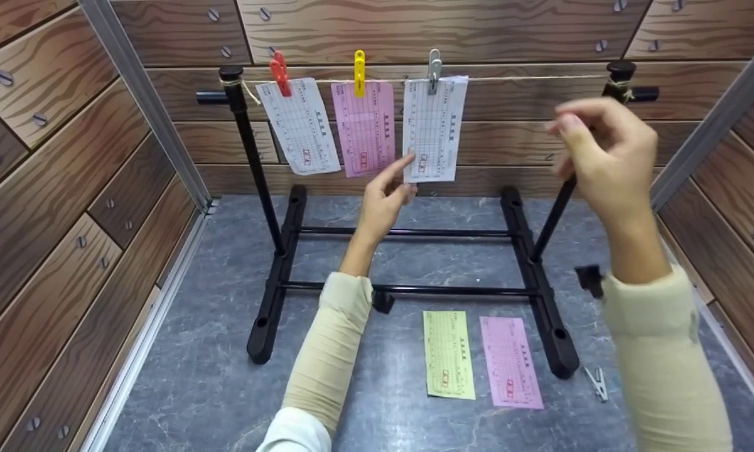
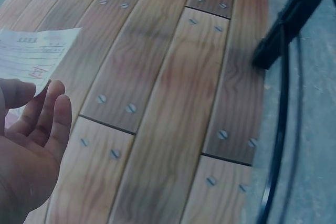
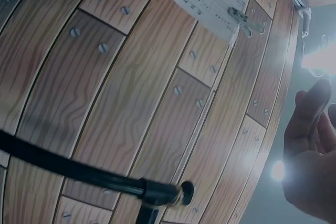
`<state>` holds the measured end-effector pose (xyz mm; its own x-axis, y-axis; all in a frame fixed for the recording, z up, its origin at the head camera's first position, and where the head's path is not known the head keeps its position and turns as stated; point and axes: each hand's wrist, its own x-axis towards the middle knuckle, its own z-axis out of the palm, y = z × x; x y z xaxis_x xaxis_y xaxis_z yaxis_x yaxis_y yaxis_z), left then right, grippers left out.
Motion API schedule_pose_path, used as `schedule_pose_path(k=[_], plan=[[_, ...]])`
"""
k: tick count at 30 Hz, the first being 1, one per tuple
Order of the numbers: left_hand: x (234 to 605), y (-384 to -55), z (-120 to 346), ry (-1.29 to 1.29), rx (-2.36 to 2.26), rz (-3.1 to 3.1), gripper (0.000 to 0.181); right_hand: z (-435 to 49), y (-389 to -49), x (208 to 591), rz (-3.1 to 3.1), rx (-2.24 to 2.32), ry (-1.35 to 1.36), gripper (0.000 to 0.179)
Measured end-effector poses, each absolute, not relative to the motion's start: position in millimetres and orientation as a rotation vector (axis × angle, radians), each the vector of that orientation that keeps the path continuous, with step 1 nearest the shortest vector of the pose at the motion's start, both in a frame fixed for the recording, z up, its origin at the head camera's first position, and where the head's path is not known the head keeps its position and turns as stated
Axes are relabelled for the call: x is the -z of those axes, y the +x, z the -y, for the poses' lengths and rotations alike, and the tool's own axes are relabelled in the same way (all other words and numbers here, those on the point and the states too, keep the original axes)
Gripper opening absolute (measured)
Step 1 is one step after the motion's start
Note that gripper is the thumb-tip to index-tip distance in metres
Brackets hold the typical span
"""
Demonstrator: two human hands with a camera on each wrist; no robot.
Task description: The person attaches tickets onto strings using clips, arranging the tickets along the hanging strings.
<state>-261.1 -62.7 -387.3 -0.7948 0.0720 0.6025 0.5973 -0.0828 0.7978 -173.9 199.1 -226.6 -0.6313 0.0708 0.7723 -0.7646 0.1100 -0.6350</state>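
Observation:
Three paper slips hang from a string, each under a clothespin. The nearest to my left hand (image 1: 382, 204) is a white slip (image 1: 431, 135) under a grey clothespin (image 1: 434, 72). My left index finger reaches its lower left edge, the other fingers loosely bent; in the left wrist view the slip's corner lies by the thumb (image 2: 20, 94). To its left hang a pink slip (image 1: 364, 125) with a yellow clothespin (image 1: 359, 72) and another white slip (image 1: 301, 129) with a red clothespin (image 1: 280, 72). My right hand (image 1: 615, 157) is raised before the right post, fingers loosely curled, nothing visible in it.
A black stand (image 1: 408, 290) with two posts carries the string (image 1: 533, 78). On the grey marbled surface lie a green slip (image 1: 449, 355), a pink slip (image 1: 510, 362) and a grey clothespin (image 1: 597, 384). Wood-patterned panels (image 1: 94, 163) enclose the sides and back.

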Motion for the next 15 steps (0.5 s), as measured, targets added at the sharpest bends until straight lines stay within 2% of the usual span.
schedule_pose_path(k=[9, 15], plan=[[424, -245, 68, -0.685, 1.959, 1.880, 0.048, -245, -156, 271, 1.803, -1.472, 0.607, 0.013], [424, -205, 72, -0.622, 1.981, 1.917, 0.043, -272, -144, 303, 1.837, -1.468, 0.558, 0.012]])
